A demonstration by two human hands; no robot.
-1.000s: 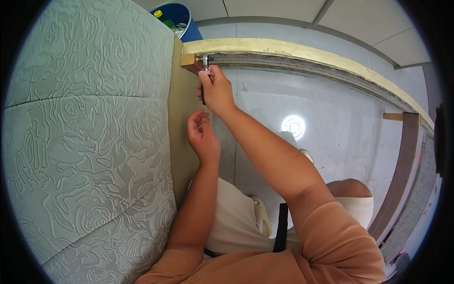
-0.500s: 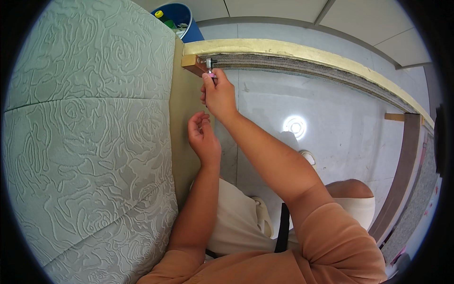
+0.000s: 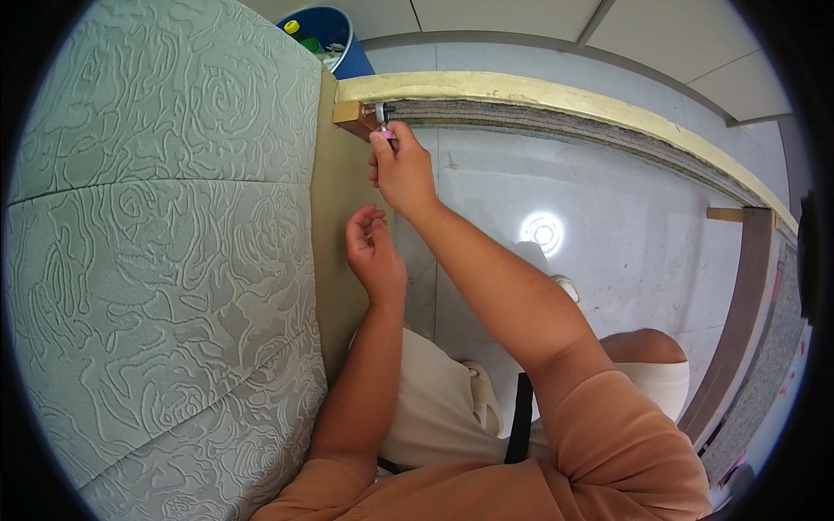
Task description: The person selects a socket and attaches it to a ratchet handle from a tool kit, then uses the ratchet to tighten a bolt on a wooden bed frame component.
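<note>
My right hand [image 3: 403, 174] is closed around the handle of what looks like a ratchet wrench [image 3: 380, 113], with a silver head and a bit of pink showing above my fingers. The tool's head meets a bolt at a small wooden block [image 3: 354, 120] in the corner of the bed frame; a short dark piece sticks out from its right side. Most of the handle is hidden by my fingers. Lower down, my left hand [image 3: 375, 257] hovers beside the frame's beige side panel [image 3: 334, 217], its fingers loosely bent and apart, with nothing visible in them.
A pale green quilted surface with a rose pattern [image 3: 165, 243] fills the left side. The long frame rail [image 3: 521, 89] runs across the far side, and a brown beam [image 3: 738, 295] stands at right. Beyond the rail are a blue bin [image 3: 354, 59] and pale cabinets [image 3: 504, 16].
The tool's head has shifted slightly left toward the wooden block, and my right hand has turned a little with it. My left hand stays almost where it was.
</note>
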